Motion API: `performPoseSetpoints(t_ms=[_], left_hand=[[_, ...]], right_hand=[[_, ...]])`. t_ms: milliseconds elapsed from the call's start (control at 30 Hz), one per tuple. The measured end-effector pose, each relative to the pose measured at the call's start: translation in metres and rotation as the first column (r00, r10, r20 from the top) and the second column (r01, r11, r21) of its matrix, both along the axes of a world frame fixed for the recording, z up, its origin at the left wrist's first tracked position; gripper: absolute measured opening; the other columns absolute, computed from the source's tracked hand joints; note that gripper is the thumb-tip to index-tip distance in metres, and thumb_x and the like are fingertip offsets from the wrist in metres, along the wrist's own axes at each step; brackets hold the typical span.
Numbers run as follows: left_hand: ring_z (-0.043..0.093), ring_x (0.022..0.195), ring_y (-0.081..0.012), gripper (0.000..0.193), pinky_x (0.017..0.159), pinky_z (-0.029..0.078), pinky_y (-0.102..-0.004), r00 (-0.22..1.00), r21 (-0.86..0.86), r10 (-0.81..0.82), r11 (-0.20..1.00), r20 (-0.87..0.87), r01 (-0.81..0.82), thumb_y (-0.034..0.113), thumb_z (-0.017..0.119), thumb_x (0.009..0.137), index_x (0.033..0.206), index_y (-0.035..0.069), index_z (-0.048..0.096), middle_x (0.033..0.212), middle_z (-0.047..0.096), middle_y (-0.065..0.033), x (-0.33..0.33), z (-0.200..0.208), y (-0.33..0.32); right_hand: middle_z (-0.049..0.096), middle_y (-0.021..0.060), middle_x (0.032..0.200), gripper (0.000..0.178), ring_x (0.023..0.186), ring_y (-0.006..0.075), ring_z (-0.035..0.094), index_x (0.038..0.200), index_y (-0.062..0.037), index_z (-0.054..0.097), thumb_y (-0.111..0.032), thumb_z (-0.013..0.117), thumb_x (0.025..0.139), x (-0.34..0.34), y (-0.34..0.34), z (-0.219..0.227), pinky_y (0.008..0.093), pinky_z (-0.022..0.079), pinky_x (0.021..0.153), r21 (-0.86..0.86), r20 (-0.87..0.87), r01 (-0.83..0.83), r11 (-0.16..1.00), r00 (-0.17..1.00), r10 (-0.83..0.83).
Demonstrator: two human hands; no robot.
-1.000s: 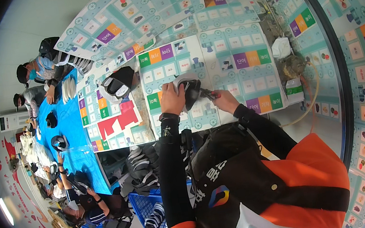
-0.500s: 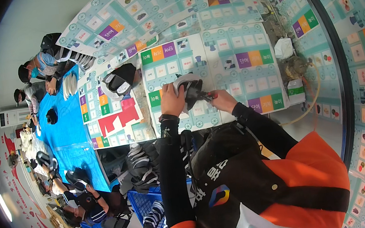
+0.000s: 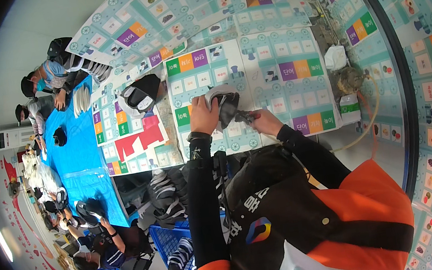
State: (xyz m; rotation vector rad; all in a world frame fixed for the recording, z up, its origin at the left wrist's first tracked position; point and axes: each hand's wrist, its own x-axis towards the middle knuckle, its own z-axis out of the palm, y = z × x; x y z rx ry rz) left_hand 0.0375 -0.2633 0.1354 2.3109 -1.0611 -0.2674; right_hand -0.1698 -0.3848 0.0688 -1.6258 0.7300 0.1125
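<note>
A dark cap with a pale grey-white part is held just above the board-covered table. My left hand is closed on its left side, fingers over the pale part. At the cap's lower right, my right hand is closed on a narrow dark piece; whether that is a small tool or part of the cap I cannot tell. To the left on the table rests another black-and-white cap, its hollow side partly showing.
Red cut-outs lie on the printed boards. Under the table's left side are stacked caps and a blue crate. A blue-covered table with several people stands to the left. A hose curves on the right.
The cap has turned slightly in my hands, and its dark side faces up more. A reddish bit seen by my right fingers no longer shows. At the lower left, a co-worker has shifted.
</note>
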Motion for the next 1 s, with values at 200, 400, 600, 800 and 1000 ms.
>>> performPoseSetpoints(t_ms=[200, 400, 600, 800, 1000], left_hand=[[0.061, 0.1, -0.0484, 0.039, 0.084, 0.051, -0.0515, 1.0, -0.021, 0.006, 1.0, -0.011, -0.006, 0.032, 0.067, 0.095, 0.106, -0.005, 0.063, 0.111, 0.062, -0.0267, -0.002, 0.001, -0.007], [0.061, 0.1, -0.0483, 0.041, 0.083, 0.051, -0.0531, 0.999, 0.048, 0.022, 0.999, -0.028, -0.021, 0.036, 0.065, 0.095, 0.106, -0.004, 0.063, 0.111, 0.062, -0.0268, -0.004, 0.002, -0.016], [0.062, 0.1, -0.0484, 0.042, 0.085, 0.052, -0.0531, 0.999, 0.057, 0.018, 0.998, -0.032, -0.016, 0.037, 0.065, 0.095, 0.107, -0.003, 0.064, 0.111, 0.062, -0.0268, -0.002, 0.005, -0.025], [0.062, 0.1, -0.0486, 0.043, 0.085, 0.052, -0.0532, 0.999, 0.059, 0.031, 0.998, -0.034, -0.029, 0.037, 0.065, 0.095, 0.109, -0.003, 0.064, 0.112, 0.062, -0.026, 0.0, 0.002, -0.025], [0.063, 0.099, -0.0494, 0.044, 0.084, 0.052, -0.054, 0.999, 0.048, 0.037, 0.998, -0.038, -0.035, 0.037, 0.065, 0.095, 0.111, -0.003, 0.064, 0.114, 0.062, -0.0264, -0.002, 0.0, -0.019]], right_hand=[[0.068, 0.0267, 0.08, 0.021, 0.079, 0.0446, 0.068, 0.09, 0.0043, 0.068, -0.014, 0.061, 0.083, -0.001, 0.005, -0.006, 0.0515, 0.052, 0.071, -0.371, 0.082, -0.016, 0.929, 0.995, 0.05], [0.068, 0.028, 0.085, 0.023, 0.085, 0.0492, 0.064, 0.1, -0.0011, 0.068, -0.013, 0.058, 0.083, 0.002, 0.001, 0.002, 0.057, 0.05, 0.077, -0.442, -0.007, -0.033, 0.896, 0.999, 0.033], [0.067, 0.0282, 0.082, 0.023, 0.083, 0.0493, 0.063, 0.099, -0.0009, 0.067, -0.012, 0.058, 0.082, 0.003, -0.005, 0.012, 0.0589, 0.049, 0.075, -0.46, -0.038, -0.032, 0.887, 0.999, 0.016], [0.067, 0.0287, 0.081, 0.023, 0.082, 0.0493, 0.063, 0.099, 0.0008, 0.067, -0.012, 0.058, 0.082, 0.0, -0.008, 0.002, 0.0596, 0.048, 0.074, -0.498, -0.011, 0.026, 0.867, 0.999, -0.036], [0.067, 0.0295, 0.083, 0.022, 0.084, 0.0498, 0.063, 0.096, 0.002, 0.067, -0.012, 0.058, 0.082, -0.006, -0.001, 0.0, 0.0579, 0.049, 0.076, -0.477, -0.04, -0.006, 0.879, 0.999, -0.015]])
